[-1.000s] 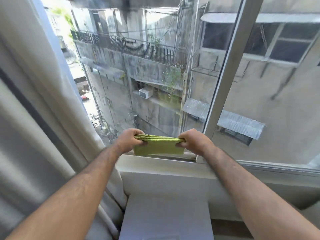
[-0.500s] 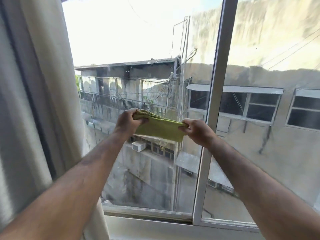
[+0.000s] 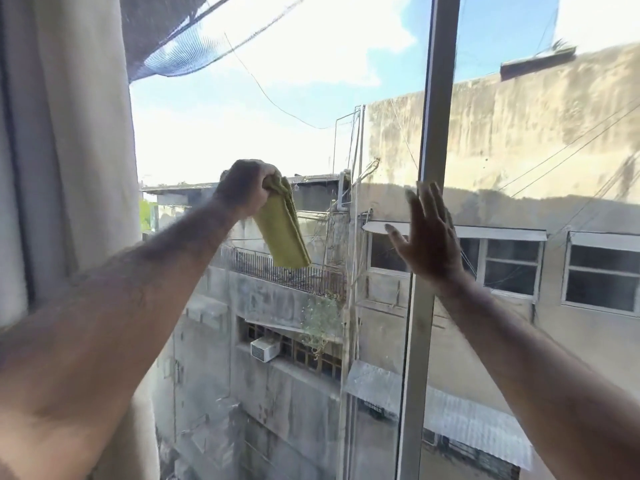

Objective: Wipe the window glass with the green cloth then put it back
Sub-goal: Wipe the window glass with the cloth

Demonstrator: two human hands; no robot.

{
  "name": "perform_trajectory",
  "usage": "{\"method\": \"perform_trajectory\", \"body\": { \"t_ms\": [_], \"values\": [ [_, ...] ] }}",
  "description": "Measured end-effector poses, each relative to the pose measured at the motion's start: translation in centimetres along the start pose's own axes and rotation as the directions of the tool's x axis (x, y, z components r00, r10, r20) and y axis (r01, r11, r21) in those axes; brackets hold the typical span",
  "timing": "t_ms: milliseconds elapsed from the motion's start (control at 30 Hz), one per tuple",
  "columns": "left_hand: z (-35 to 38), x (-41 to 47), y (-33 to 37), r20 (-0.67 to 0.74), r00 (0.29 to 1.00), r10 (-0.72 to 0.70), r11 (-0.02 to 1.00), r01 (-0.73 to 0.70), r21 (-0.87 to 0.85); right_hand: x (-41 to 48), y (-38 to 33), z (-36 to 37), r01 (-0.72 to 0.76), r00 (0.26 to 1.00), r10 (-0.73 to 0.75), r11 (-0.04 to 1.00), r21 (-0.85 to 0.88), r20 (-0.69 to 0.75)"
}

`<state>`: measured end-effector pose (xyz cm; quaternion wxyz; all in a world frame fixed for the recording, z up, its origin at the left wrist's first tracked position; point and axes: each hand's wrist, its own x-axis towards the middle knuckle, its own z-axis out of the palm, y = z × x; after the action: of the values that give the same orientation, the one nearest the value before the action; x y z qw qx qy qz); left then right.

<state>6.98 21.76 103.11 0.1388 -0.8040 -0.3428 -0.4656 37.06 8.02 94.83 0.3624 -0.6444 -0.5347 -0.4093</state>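
Note:
My left hand (image 3: 246,188) is raised in front of the window glass (image 3: 277,116) and grips the top of the folded green cloth (image 3: 284,237), which hangs down from the fist. To its right, my right hand (image 3: 427,237) is held up with fingers spread, holding nothing, in front of the vertical window frame bar (image 3: 436,133). Whether the cloth touches the glass is unclear.
A pale curtain (image 3: 69,150) hangs along the left edge of the window. A second pane (image 3: 554,150) lies right of the frame bar. Outside are concrete buildings, a railing and wires.
Both hands rose from the sill with the cloth. The right hand has let go of it and opened, so the cloth now hangs from the left hand alone. The view tilted upward.

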Motion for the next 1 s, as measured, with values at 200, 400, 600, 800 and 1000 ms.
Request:
{"method": "perform_trajectory", "body": {
  "t_ms": [200, 400, 600, 800, 1000],
  "values": [
    [2.1, 1.9, -1.2, -0.044, 0.999, -0.002, 0.951, 0.015, 0.308, 0.9, 3.6, 5.0, -0.085, 0.996, 0.085, 0.996, -0.021, -0.018],
    [6.5, 1.9, -3.7, -0.209, 0.973, 0.100, 0.927, -0.015, 0.374, 0.8, 5.1, 10.2, -0.080, 0.980, 0.056, 0.990, -0.117, -0.191],
    [12.9, -0.1, -4.7, -0.533, 0.845, -0.048, 0.997, 0.009, -0.075, 0.8, 5.9, 11.8, -0.092, 0.953, 0.031, 0.978, -0.190, -0.302],
    [17.4, -0.6, -5.5, -0.574, 0.816, 0.063, 0.998, -0.043, 0.048, 0.7, 6.0, 11.9, -0.083, 0.946, 0.010, 0.974, -0.210, -0.324],
    [16.1, 4.9, -1.9, -0.567, 0.824, -0.007, 0.997, 0.048, 0.058, 0.7, 6.2, 12.1, -0.077, 0.942, -0.003, 0.971, -0.226, -0.336]
  ]
}}
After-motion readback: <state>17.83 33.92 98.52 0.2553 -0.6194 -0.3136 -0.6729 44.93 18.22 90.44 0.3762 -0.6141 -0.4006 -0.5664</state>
